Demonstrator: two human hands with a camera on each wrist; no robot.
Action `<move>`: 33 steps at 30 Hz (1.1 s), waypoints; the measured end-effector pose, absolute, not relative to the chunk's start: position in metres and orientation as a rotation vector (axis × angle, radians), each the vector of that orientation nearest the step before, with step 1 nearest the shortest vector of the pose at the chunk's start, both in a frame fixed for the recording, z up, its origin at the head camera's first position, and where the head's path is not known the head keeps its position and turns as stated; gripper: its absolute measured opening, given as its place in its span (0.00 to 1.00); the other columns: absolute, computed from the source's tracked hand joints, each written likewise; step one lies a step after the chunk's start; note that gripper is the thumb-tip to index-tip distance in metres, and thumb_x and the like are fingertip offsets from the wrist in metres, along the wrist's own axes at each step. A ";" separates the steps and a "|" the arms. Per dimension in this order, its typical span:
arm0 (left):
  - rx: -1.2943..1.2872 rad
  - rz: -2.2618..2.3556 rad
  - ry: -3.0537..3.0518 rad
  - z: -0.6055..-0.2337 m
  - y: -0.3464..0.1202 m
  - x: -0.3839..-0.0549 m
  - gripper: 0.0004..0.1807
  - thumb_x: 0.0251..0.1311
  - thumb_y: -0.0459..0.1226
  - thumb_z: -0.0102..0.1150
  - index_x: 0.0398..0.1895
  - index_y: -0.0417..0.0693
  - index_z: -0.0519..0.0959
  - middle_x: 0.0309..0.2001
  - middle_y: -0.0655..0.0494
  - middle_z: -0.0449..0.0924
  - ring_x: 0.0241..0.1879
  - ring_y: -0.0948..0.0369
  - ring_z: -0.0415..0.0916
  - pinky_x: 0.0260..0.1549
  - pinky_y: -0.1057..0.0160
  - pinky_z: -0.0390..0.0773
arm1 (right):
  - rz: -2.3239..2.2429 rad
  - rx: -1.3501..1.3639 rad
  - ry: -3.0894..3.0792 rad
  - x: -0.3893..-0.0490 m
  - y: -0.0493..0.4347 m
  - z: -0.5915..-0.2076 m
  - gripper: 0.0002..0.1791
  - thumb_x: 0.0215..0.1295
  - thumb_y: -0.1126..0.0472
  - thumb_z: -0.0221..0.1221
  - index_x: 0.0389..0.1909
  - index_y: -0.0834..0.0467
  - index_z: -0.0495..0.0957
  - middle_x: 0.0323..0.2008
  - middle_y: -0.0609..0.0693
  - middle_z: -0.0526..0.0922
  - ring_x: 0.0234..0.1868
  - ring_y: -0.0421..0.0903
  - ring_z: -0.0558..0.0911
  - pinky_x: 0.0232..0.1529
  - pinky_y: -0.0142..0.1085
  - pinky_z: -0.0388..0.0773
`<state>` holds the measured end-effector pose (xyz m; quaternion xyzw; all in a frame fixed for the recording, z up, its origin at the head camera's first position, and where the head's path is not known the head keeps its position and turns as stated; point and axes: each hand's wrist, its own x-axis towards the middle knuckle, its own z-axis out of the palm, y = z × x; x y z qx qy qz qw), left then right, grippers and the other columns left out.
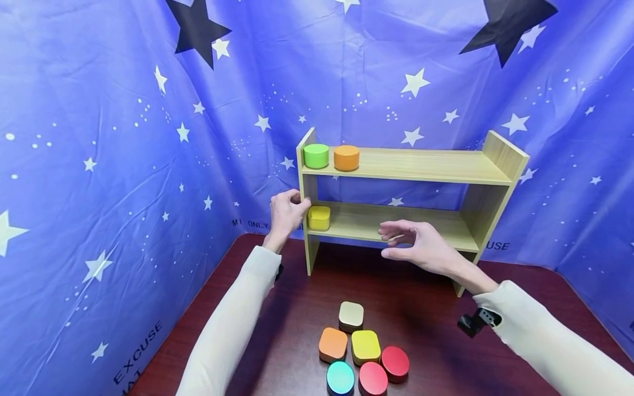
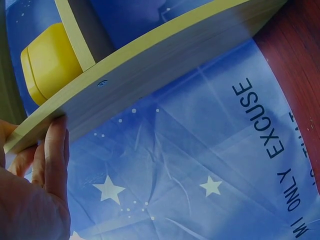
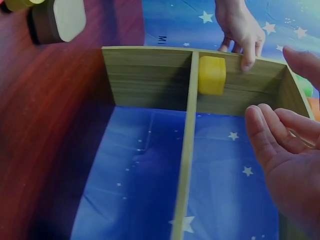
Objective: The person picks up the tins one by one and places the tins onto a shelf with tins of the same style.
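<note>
My left hand [image 1: 287, 212] grips the left side panel of a wooden two-tier shelf [image 1: 396, 217]; the left wrist view has its fingers [image 2: 56, 155] against the panel's outer face. Just inside that panel, a yellow rounded-square box [image 1: 319, 218] sits at the left end of the lower tier. My right hand [image 1: 421, 245] is in front of the lower tier, fingers loosely bent and nothing held. In the right wrist view its palm [image 3: 295, 175] faces the shelf opening. On the upper tier stand a green round box [image 1: 316, 156] and an orange round box [image 1: 346, 158], side by side.
On the dark red table [image 1: 282, 330], before the shelf, lie a cream square box [image 1: 351, 316], an orange square box [image 1: 333, 344], a yellow square box [image 1: 366, 346], a blue round box [image 1: 340, 378] and two red round boxes [image 1: 394, 362]. A star-printed blue cloth [image 1: 223, 165] hangs behind.
</note>
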<state>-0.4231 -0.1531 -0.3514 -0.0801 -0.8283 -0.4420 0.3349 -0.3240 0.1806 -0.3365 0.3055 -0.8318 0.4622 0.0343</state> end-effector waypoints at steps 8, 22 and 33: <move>-0.213 -1.172 -2.159 -0.354 -0.152 -0.425 0.10 0.58 0.41 0.68 0.25 0.45 0.89 0.27 0.46 0.90 0.32 0.47 0.84 0.39 0.57 0.76 | 1.445 0.975 -2.589 -0.313 0.190 -0.366 0.32 0.66 0.67 0.73 0.69 0.71 0.77 0.58 0.67 0.89 0.51 0.30 0.88 0.57 0.32 0.86; -0.214 -1.181 -2.148 -0.354 -0.153 -0.426 0.10 0.58 0.41 0.69 0.26 0.45 0.89 0.27 0.46 0.89 0.33 0.49 0.83 0.40 0.55 0.77 | 1.436 1.063 -2.612 -0.296 0.206 -0.410 0.34 0.61 0.65 0.77 0.67 0.70 0.78 0.57 0.65 0.90 0.53 0.29 0.86 0.58 0.31 0.85; -0.198 -1.177 -2.161 -0.354 -0.153 -0.427 0.11 0.59 0.42 0.69 0.24 0.45 0.87 0.26 0.47 0.88 0.33 0.50 0.81 0.39 0.58 0.74 | 1.456 1.154 -2.636 -0.280 0.212 -0.443 0.35 0.59 0.65 0.77 0.67 0.69 0.79 0.57 0.65 0.90 0.55 0.30 0.85 0.59 0.35 0.84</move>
